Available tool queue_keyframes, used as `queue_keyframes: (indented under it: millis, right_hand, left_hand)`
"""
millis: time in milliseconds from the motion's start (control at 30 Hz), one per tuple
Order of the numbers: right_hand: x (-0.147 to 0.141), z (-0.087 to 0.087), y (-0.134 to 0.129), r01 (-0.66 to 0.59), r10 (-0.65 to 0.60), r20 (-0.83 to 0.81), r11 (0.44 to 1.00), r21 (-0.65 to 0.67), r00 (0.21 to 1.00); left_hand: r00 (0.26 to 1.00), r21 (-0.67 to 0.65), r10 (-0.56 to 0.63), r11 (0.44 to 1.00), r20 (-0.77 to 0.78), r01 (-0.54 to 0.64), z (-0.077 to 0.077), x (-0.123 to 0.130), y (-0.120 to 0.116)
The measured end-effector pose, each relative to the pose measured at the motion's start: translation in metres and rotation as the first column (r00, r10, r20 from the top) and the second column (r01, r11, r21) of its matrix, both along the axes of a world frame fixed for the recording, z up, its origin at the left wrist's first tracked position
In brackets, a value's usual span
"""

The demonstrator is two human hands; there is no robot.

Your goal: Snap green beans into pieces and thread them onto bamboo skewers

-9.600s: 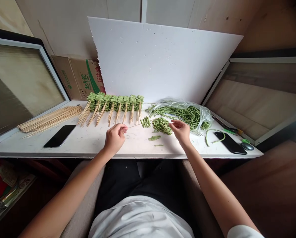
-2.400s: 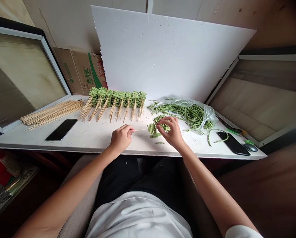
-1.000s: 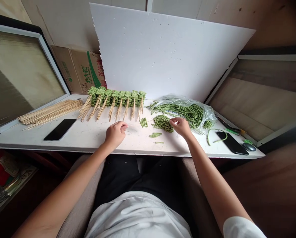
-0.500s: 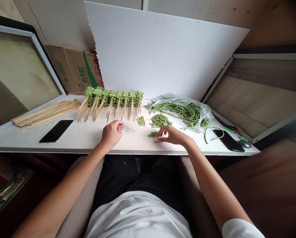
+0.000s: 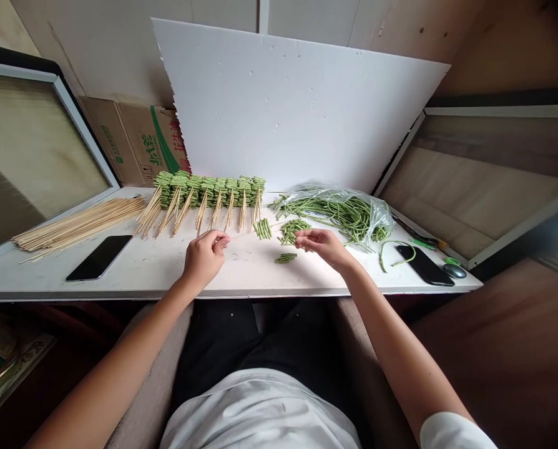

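Note:
My left hand point(image 5: 206, 257) is closed around the blunt end of a thin bamboo skewer point(image 5: 241, 236). Several short green bean pieces point(image 5: 262, 229) are threaded side by side near its far end. My right hand point(image 5: 324, 246) hovers just right of the skewer tip, thumb and fingers pinched together; whatever they hold is too small to make out. Behind its fingertips lies a pile of cut bean pieces point(image 5: 292, 229), partly covered by the hand. A small bunch of cut pieces point(image 5: 285, 257) rests on the table nearer to me.
Finished bean skewers point(image 5: 208, 190) are stacked along the back, sticks toward me. Loose bamboo skewers point(image 5: 80, 223) and a phone point(image 5: 100, 257) lie left. Long beans point(image 5: 349, 215) in a clear plastic bag, another phone point(image 5: 426, 266) and a single bean point(image 5: 382, 257) are right.
My right hand has lifted from the small bean bunch and moved up toward the skewer tip, its fingers now pinched. My left hand keeps its hold on the skewer. The view has shifted slightly.

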State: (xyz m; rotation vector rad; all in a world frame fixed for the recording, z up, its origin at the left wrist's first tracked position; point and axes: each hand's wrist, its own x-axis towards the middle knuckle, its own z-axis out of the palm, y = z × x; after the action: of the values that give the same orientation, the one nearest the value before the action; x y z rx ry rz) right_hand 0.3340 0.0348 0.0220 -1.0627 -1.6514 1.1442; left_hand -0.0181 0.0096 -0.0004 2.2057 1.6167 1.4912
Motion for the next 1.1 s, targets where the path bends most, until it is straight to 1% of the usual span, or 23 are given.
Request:
queue_keyframes:
  millis: [67, 133, 200, 267, 400, 533, 800, 967, 1100]
  right_hand:
    - [-0.001, -0.004, 0.003, 0.012, -0.028, -0.223, 0.997, -0.076, 0.974]
    - [-0.004, -0.006, 0.004, -0.044, -0.006, -0.372, 0.991, -0.125, 0.928]
    - [-0.007, -0.006, 0.003, -0.104, 0.021, -0.458, 0.982, -0.156, 0.889]
    - [-0.012, -0.005, 0.0, -0.127, 0.02, -0.506, 0.976, -0.178, 0.863]
    - [-0.019, -0.002, -0.006, -0.13, 0.0, -0.542, 0.971, -0.202, 0.841]
    - [-0.024, 0.0, -0.009, -0.114, -0.021, -0.546, 0.971, -0.211, 0.838]
    - [-0.024, -0.005, -0.006, -0.087, -0.044, -0.534, 0.972, -0.217, 0.844]
    - [-0.024, -0.006, -0.006, -0.083, -0.046, -0.526, 0.972, -0.219, 0.85]
    - [-0.024, -0.006, -0.005, -0.082, -0.043, -0.515, 0.973, -0.217, 0.856]
  left_hand:
    - [1.0, 0.02, -0.005, 1.0, 0.007, 0.005, 0.004, 0.002, -0.004]
    - [1.0, 0.045, -0.016, 0.999, 0.006, 0.016, 0.008, 0.006, -0.008]
    - [0.999, 0.06, -0.035, 0.998, 0.006, 0.034, 0.011, 0.009, -0.013]
    - [0.999, 0.064, -0.041, 0.997, 0.001, 0.041, 0.013, 0.013, -0.017]
    - [0.999, 0.076, -0.034, 0.997, -0.015, 0.035, 0.015, 0.016, -0.021]
    - [0.999, 0.086, -0.031, 0.996, -0.026, 0.033, 0.015, 0.017, -0.022]
    - [0.998, 0.084, -0.021, 0.996, -0.055, 0.026, 0.015, 0.02, -0.024]
    - [0.998, 0.101, -0.042, 0.994, -0.044, 0.046, 0.013, 0.019, -0.023]
    - [0.998, 0.087, -0.033, 0.995, -0.05, 0.037, 0.012, 0.019, -0.023]
